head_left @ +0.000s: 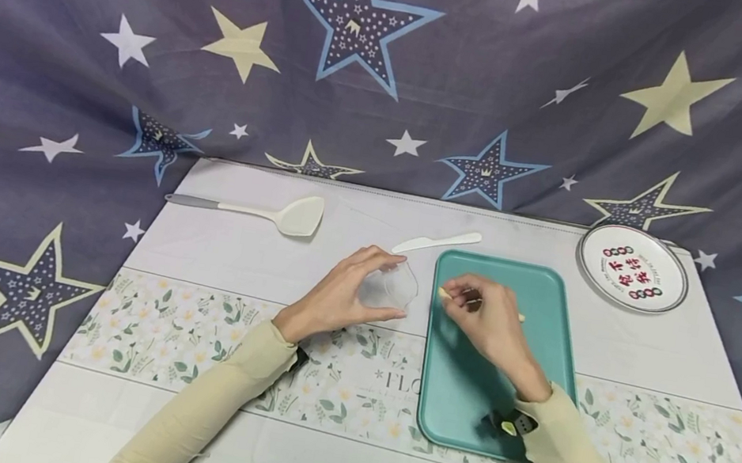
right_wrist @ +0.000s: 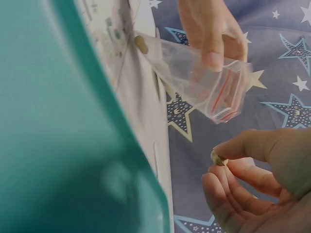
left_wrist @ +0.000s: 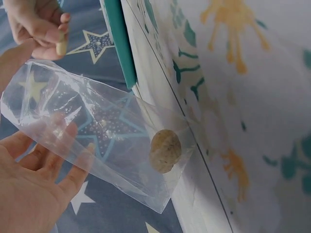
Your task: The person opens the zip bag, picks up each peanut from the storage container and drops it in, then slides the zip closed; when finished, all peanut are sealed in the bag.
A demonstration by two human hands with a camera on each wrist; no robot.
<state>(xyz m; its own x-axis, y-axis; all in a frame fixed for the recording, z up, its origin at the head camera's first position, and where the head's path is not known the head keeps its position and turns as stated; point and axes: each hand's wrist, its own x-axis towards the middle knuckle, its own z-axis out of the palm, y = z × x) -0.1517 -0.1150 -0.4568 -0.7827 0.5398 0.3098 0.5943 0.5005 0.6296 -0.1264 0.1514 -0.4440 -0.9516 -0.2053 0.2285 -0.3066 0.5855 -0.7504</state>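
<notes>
My left hand [head_left: 333,294] holds a clear zip bag [left_wrist: 112,141] with thumb and fingers spread round its mouth. Inside the bag's low end lies a brownish, rounded lump [left_wrist: 166,150]; its kind is unclear. In the right wrist view, red lines mark the zip end of the bag. My right hand [head_left: 490,325] is over the teal tray [head_left: 485,429], pinching a small pale-yellow piece [right_wrist: 218,158] between thumb and fingertips. That piece is apart from the bag, a short way to its right. Another small yellowish bit [head_left: 521,318] shows beside the right hand, mostly hidden.
A white plastic knife [head_left: 437,241] lies behind the bag and tray. At the back left is a cream spatula [head_left: 301,217] with a grey handle. A round plate [head_left: 668,286] with red characters sits at the back right. Star-patterned cloth hangs behind the table.
</notes>
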